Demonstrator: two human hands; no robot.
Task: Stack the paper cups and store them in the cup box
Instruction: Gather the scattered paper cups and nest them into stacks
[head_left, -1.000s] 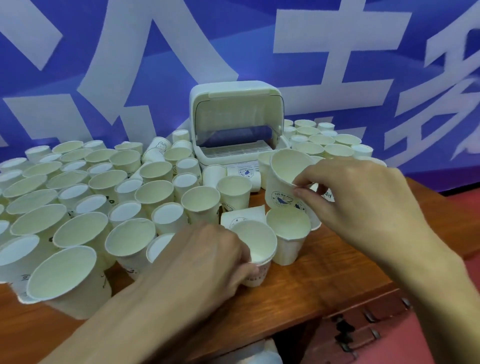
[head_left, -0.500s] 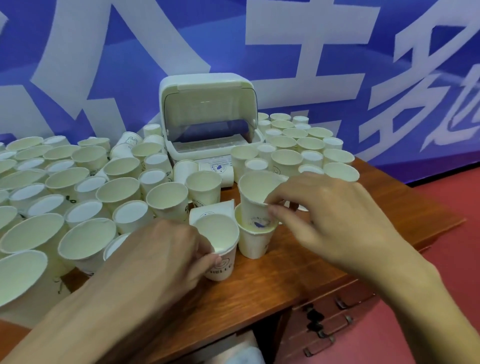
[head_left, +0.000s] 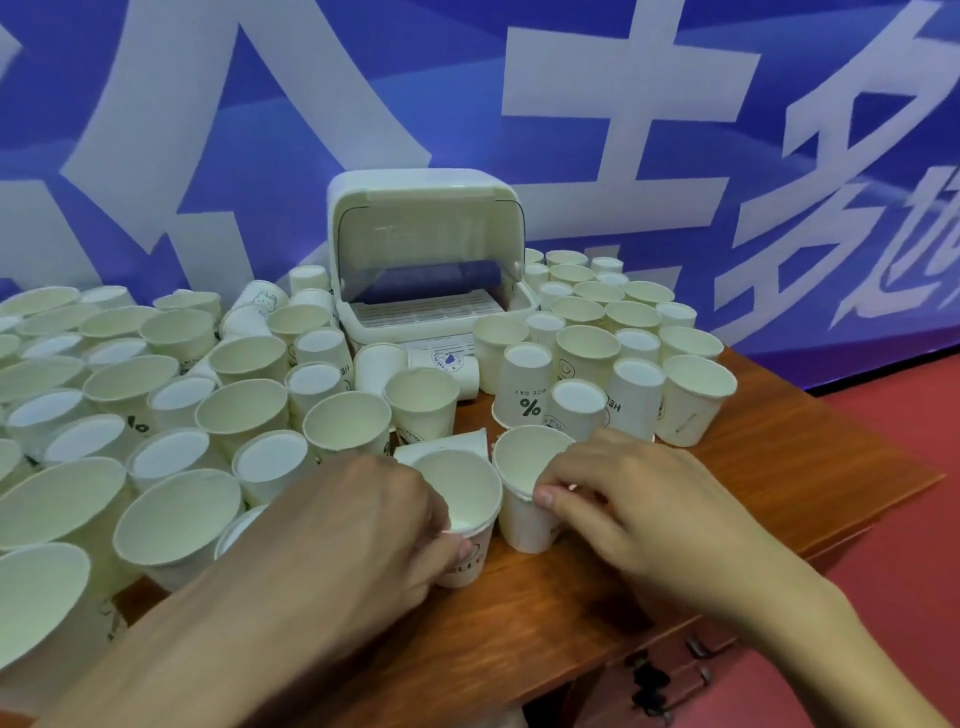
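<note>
On the left half of the wooden table (head_left: 779, 483), a dense crowd of loose paper cups (head_left: 130, 374) is standing, most mouth up and some turned mouth down. Toward the near edge, the left hand (head_left: 363, 525) is curling its fingers and thumb round the rim and wall of a front cup (head_left: 460, 491), which is standing upright on the wood. Just beside that cup, a nested pair of cups (head_left: 522, 467) is sitting upright. The right hand (head_left: 644, 499) is pinching it at the rim, with the thumb pressing on the outer cup's lip and the fingers arching over the far side. Behind both hands, at the middle of the table's far edge, the white cup box (head_left: 426, 187) is resting with its clear lid raised and its slatted floor showing. Farther right, a smaller cluster of cups (head_left: 587, 358) is filling the corner, with several upside down. A blue banner (head_left: 649, 104) with large white characters is hanging behind everything.
</note>
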